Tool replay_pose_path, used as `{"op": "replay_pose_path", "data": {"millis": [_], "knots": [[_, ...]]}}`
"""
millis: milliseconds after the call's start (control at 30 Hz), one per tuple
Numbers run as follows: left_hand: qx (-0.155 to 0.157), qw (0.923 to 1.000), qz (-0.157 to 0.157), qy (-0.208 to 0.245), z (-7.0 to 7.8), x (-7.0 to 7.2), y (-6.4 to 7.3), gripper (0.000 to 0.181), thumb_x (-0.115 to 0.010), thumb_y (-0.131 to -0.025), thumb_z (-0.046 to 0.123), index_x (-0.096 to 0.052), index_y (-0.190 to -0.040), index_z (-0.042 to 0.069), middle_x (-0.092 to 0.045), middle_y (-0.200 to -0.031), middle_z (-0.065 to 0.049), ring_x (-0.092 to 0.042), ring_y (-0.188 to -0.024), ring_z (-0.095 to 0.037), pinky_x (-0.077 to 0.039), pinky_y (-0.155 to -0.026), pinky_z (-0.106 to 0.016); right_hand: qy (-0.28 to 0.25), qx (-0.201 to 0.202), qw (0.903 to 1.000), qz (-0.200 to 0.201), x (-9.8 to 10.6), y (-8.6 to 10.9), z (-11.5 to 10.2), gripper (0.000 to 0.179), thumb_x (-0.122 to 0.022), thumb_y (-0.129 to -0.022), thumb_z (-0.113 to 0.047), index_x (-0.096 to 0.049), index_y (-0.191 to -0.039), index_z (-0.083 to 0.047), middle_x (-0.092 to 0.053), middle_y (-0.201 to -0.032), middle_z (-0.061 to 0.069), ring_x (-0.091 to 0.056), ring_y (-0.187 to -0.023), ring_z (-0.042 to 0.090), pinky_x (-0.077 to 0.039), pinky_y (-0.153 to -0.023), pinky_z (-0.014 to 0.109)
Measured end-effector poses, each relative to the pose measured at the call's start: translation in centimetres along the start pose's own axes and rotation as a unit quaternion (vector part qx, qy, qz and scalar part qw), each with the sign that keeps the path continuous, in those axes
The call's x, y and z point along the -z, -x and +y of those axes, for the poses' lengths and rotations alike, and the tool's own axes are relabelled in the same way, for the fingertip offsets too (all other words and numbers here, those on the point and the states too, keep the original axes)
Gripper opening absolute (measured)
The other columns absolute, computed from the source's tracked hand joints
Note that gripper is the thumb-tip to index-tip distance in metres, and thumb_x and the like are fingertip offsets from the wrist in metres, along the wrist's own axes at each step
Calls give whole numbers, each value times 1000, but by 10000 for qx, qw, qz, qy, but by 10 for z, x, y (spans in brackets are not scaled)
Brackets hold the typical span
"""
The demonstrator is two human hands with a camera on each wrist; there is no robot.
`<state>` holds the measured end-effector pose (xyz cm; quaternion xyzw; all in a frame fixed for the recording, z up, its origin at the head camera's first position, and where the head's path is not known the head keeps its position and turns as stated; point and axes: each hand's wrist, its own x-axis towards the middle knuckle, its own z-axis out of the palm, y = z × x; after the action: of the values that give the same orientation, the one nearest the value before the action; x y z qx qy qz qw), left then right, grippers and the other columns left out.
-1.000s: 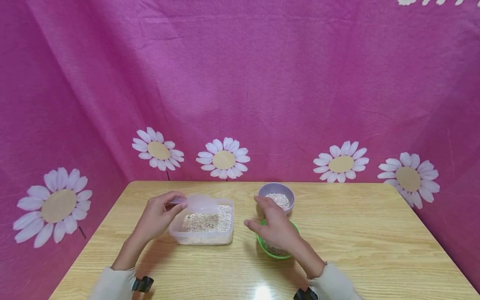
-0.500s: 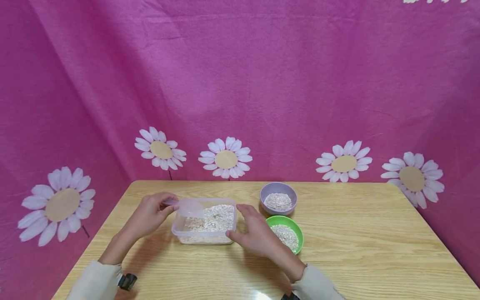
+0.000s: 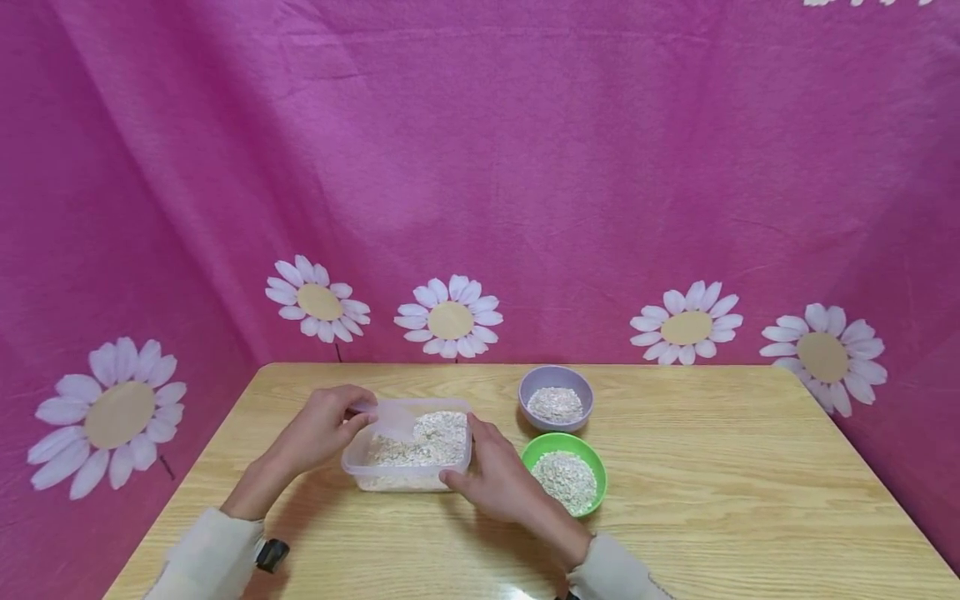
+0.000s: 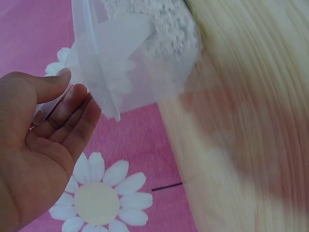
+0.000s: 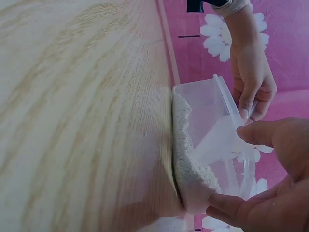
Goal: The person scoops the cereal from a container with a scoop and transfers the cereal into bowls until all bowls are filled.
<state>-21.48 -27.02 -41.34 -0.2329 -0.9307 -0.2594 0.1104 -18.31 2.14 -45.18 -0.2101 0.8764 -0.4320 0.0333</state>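
Note:
A translucent rectangular plastic container [image 3: 401, 481] part-filled with pale flakes like oats [image 3: 441, 435] stands left of centre on the table. My left hand [image 3: 321, 427] pinches the handle of a translucent scoop [image 3: 393, 418] between thumb and fingers. The scoop's blade [image 5: 215, 141] reaches down inside the container, its tip at the flakes. At the container's right end my right hand [image 3: 498, 472] grips the wall, thumb on the near side and fingers by the far corner. Just right of that hand sits a green bowl [image 3: 599, 467] of the same flakes.
A purple bowl [image 3: 531, 385], also with flakes in it, stands behind the green one. The wooden table [image 3: 720, 475] extends to the right. A pink cloth [image 3: 570, 183] with white daisies hangs behind the table and along its sides.
My right hand has moved left from over the green bowl to the container's right end. The scoop has gone from above the container down to the flakes.

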Motion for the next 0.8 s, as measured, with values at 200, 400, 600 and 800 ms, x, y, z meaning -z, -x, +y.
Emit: {"op": "replay_pose_path", "data": {"millis": [200, 400, 600, 800], "knots": [[212, 9993, -32, 299, 5, -10, 1, 8, -78, -97, 4, -77, -105, 2, -76, -95, -2, -66, -83, -7, -58, -74, -27, -10, 2, 10000, 12, -2, 1, 1, 95, -84, -92, -31, -34, -160, 12, -54, -154, 28, -52, -145, 42, -41, -123, 57], [317, 9965, -134, 763, 13, -23, 5, 8, -76, -98, 4, -77, -105, 2, -76, -97, -4, -68, -85, -7, -60, -77, -27, -26, 16, 10000, 22, -3, 0, 2, 94, -84, -92, -29, -34, -161, 11, -54, -153, 28, -53, -143, 42, -42, -122, 57], [272, 9933, -40, 1124, 24, -41, 6, 3, -76, -100, 9, -77, -102, 7, -73, -99, -2, -62, -84, -3, -57, -75, -24, 33, 132, 9999, 69, -2, 0, 2, 91, -84, -92, -27, -37, -161, 8, -60, -145, 24, -59, -134, 35, -48, -116, 56], [393, 9923, 175, 1165, 30, -50, 6, 5, -78, -98, 9, -77, -102, 6, -72, -96, -1, -61, -81, -2, -56, -73, -23, 27, 48, 10000, 77, 0, 1, 1, 91, -84, -92, -27, -36, -161, 9, -58, -149, 25, -56, -138, 38, -46, -118, 57]]}}
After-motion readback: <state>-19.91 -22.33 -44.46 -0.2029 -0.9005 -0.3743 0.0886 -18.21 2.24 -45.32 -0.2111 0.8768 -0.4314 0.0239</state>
